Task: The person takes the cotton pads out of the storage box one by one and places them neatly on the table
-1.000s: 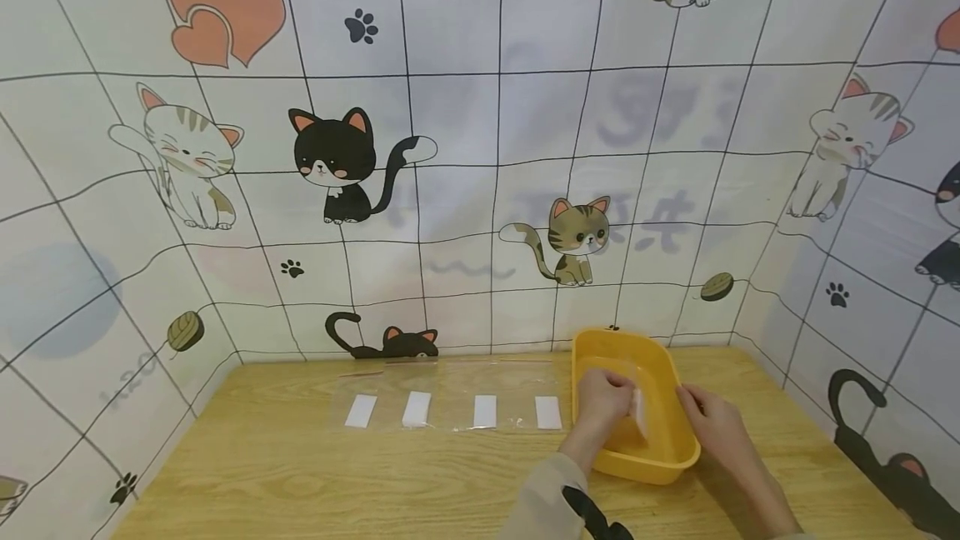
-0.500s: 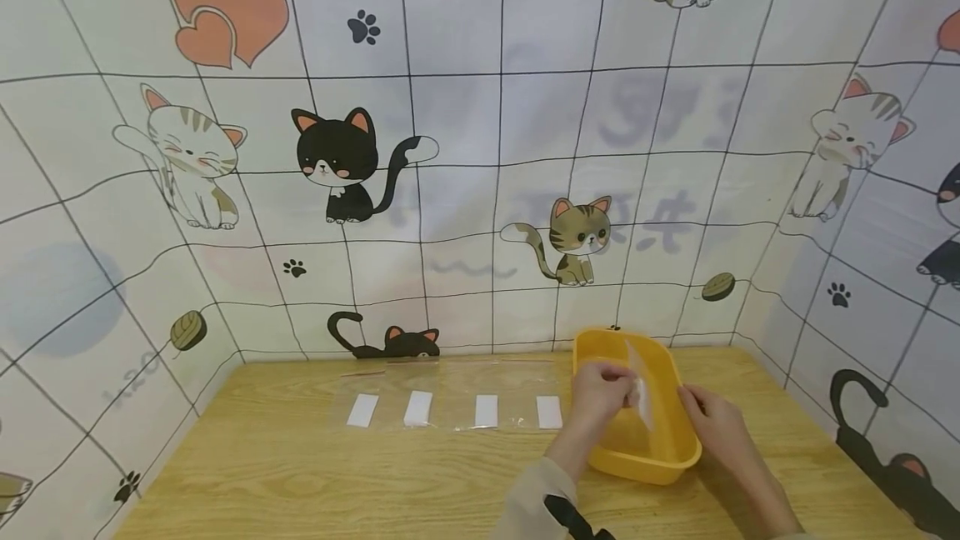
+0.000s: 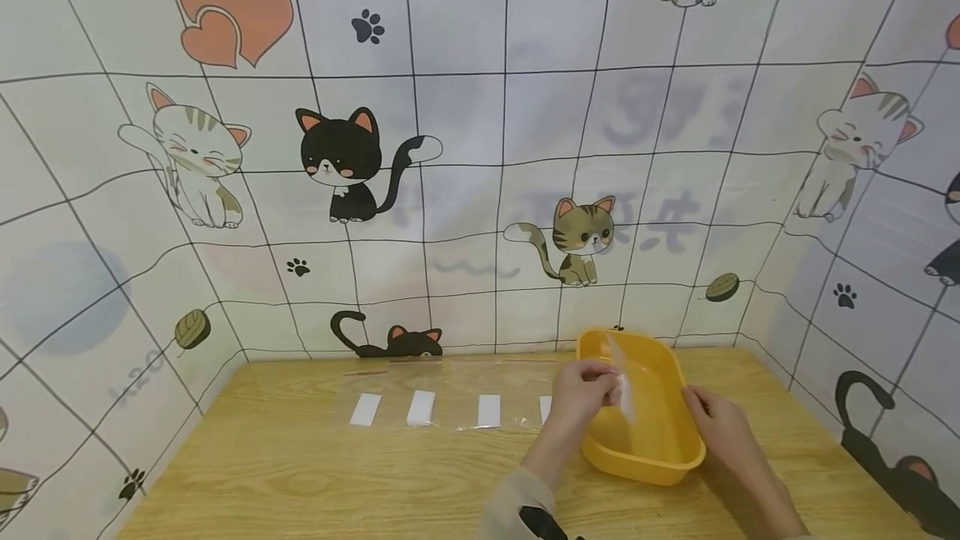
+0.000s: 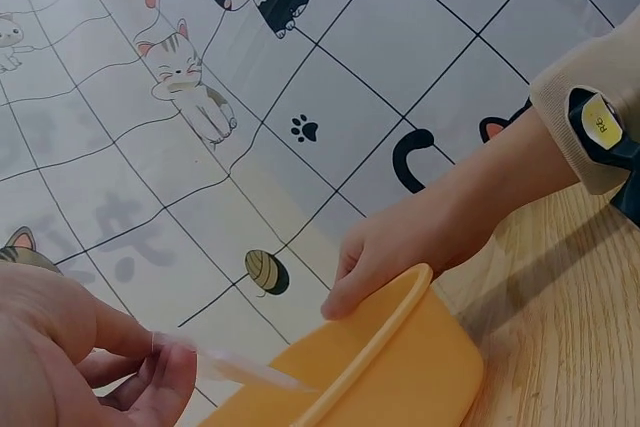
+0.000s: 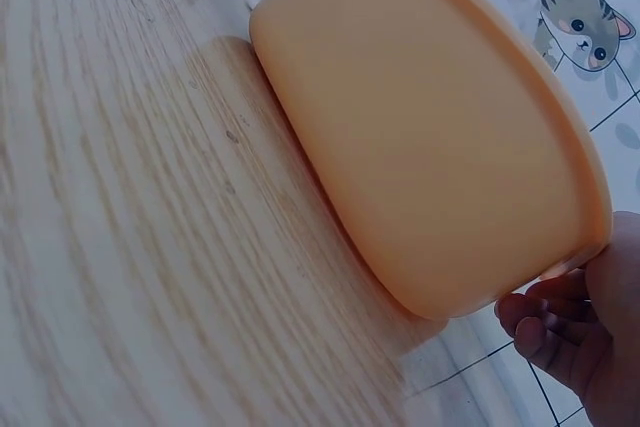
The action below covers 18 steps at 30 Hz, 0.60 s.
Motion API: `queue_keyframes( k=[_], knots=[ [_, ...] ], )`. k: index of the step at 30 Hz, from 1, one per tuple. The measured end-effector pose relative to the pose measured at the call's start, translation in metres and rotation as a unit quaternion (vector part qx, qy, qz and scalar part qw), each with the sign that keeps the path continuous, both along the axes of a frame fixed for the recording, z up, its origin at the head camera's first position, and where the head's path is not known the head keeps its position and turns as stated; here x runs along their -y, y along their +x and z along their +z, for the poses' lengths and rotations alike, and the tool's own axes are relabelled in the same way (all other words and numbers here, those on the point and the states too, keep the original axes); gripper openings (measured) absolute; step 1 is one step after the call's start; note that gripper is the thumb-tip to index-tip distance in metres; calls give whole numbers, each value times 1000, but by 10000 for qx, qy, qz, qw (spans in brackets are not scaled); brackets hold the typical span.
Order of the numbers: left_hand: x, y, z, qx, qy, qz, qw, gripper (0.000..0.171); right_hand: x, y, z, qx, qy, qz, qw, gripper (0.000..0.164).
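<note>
My left hand (image 3: 581, 394) pinches a thin clear plastic bag (image 3: 625, 398) with something white in it. That bag hangs over the yellow plastic basin (image 3: 637, 469); in the left wrist view the bag (image 4: 245, 367) slants down from the thumb and fingertips of my left hand (image 4: 90, 357). On the basin's right side, my right hand (image 3: 722, 427) grips the rim between thumb and fingers. The right wrist view has the basin (image 5: 430, 147) from outside, the right hand's (image 5: 585, 327) curled fingers under the rim.
Left of the basin, several clear bags with white rectangles (image 3: 489, 411) lie in a row on the wooden table (image 3: 375, 482). The rightmost white rectangle is partly hidden by my left hand. A cat-print grid cloth (image 3: 457, 190) rises behind and at both sides.
My left hand has lifted the bag inside the basin, then shifted left with it toward the basin's left rim. The right hand keeps its grip on the right rim.
</note>
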<state>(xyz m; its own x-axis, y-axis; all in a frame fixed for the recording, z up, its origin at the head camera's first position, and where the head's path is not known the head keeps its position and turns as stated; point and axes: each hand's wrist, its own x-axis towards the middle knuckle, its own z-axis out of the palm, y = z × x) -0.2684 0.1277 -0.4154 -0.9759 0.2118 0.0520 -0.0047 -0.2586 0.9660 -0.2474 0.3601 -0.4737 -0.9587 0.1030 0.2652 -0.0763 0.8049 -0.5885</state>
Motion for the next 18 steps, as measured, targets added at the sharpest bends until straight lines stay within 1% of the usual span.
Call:
queue_keyframes(
  k=[3,9,14,18],
  knots=[
    [6,-1,0,-53,48,34,10000,5,-1,0,0,55,-9,-9,10000,53],
    [18,-1,1,-185,-95,121,9997,6,-2,0,-1,23,-20,1,10000,52],
    [28,-2,2,-161,-217,156,9995,6,-2,-1,-2,-47,16,-6,10000,51],
    [36,-1,4,-281,-341,126,9989,8,-2,-2,-2,8,-10,1,10000,53]
  ],
)
